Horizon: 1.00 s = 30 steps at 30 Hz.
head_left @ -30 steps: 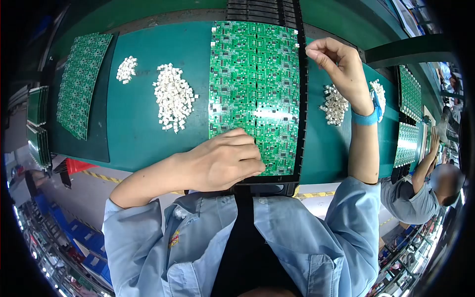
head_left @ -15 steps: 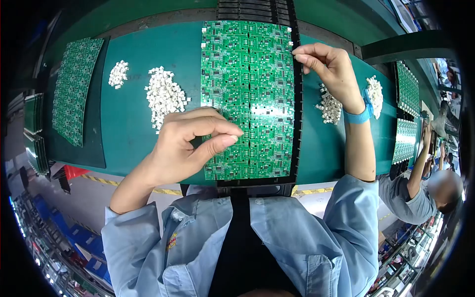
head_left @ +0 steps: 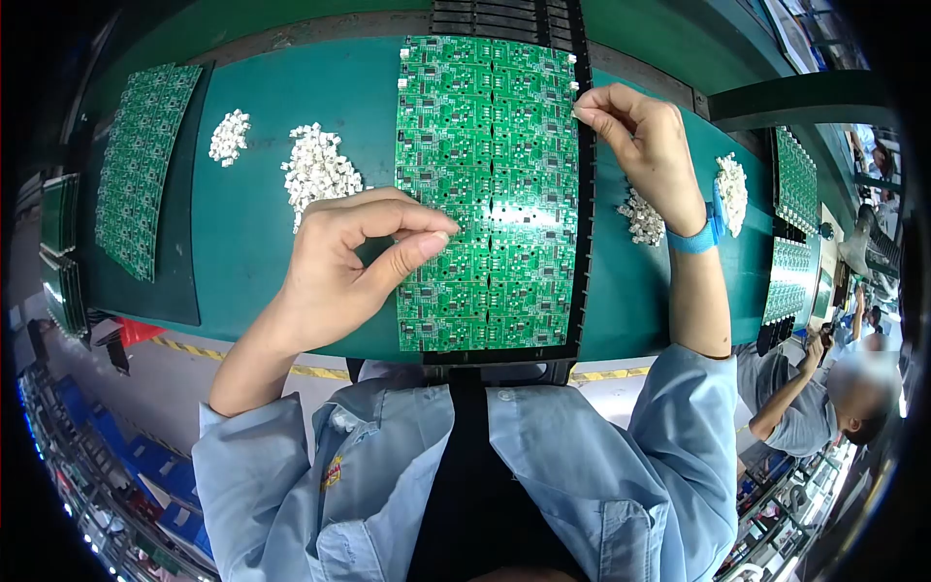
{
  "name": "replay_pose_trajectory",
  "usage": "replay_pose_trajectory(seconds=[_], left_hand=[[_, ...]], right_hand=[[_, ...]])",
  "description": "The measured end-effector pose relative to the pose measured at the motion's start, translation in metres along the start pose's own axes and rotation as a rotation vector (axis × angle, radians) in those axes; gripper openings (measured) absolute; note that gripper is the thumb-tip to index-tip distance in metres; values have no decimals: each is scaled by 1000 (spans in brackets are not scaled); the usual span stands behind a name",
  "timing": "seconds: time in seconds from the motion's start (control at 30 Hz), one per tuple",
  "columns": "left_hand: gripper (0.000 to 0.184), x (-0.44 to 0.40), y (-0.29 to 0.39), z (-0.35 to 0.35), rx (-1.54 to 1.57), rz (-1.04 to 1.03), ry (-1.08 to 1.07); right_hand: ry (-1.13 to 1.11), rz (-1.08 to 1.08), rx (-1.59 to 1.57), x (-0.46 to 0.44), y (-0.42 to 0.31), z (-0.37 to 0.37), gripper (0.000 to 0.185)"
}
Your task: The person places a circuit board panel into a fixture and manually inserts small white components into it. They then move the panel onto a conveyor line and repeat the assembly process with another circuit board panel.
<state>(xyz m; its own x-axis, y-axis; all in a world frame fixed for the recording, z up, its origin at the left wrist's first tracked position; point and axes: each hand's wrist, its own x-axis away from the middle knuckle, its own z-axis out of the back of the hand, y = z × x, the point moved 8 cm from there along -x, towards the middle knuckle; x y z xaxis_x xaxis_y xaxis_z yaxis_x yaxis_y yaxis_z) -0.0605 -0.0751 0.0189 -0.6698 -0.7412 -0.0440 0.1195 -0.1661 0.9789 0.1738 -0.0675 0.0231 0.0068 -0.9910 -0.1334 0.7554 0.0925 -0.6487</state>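
A large green circuit board panel (head_left: 529,175) lies in front of me, with a few small white connectors (head_left: 403,83) along its upper left and upper right edges. Over the panel's left half is my left hand (head_left: 339,262), thumb and forefinger pinched together; whatever is between the tips is hidden. My right hand (head_left: 650,150) is pinched at the panel's upper right edge, just below the white connectors there. What its fingertips hold is too small to make out. A blue wrist strap (head_left: 696,231) circles my right wrist.
Loose white connectors lie in a big pile (head_left: 318,165) and a small pile (head_left: 229,137) on the left, with two more piles (head_left: 733,194) on the right. Other board panels (head_left: 145,175) stand on both sides. A co-worker (head_left: 805,398) sits at the far right.
My left hand has moved up and slightly left over the panel, still pinched. My right hand stays at the right edge, nearly unmoved. The co-worker's arm has shifted.
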Motion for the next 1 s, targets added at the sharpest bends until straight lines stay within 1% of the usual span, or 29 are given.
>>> replay_pose_trajectory(seconds=[0.07, 0.1, 0.23, 0.4, 0.47, 0.5, 0.57, 0.73, 0.77, 0.9, 1.0], left_hand=[[12, 1, -3, 2, 15, 52, 18], [12, 1, -3, 3, 16, 52, 20], [12, 1, -3, 6, 2, 44, 32], [13, -3, -2, 12, -18, 13, 41], [13, -6, -10, 22, 114, 128, 160], [13, -11, -13, 27, 109, 132, 164], [12, -24, -23, 44, 252, 136, 247], [11, -44, -42, 56, 288, 114, 241], [11, -46, -45, 56, 283, 116, 241], [9, -51, -51, 55, 194, 93, 256], [9, -52, -54, 54, 99, 50, 274]], right_hand=[[52, 84, 50, 0, -9, 3, 9], [51, 84, 51, 0, -8, 2, 9], [132, 235, 72, 1, -14, 3, 7], [89, 302, 141, 0, -18, 1, 6], [67, 304, 173, 1, -19, 3, 6], [43, 306, 204, 1, -20, 2, 7], [-1, 314, 262, 1, -23, -2, 9], [84, 381, 259, 4, -28, 3, 9], [86, 381, 255, 5, -28, 5, 9], [24, 206, 193, 3, -18, 7, 10], [55, 246, 154, 4, -19, 7, 11]])
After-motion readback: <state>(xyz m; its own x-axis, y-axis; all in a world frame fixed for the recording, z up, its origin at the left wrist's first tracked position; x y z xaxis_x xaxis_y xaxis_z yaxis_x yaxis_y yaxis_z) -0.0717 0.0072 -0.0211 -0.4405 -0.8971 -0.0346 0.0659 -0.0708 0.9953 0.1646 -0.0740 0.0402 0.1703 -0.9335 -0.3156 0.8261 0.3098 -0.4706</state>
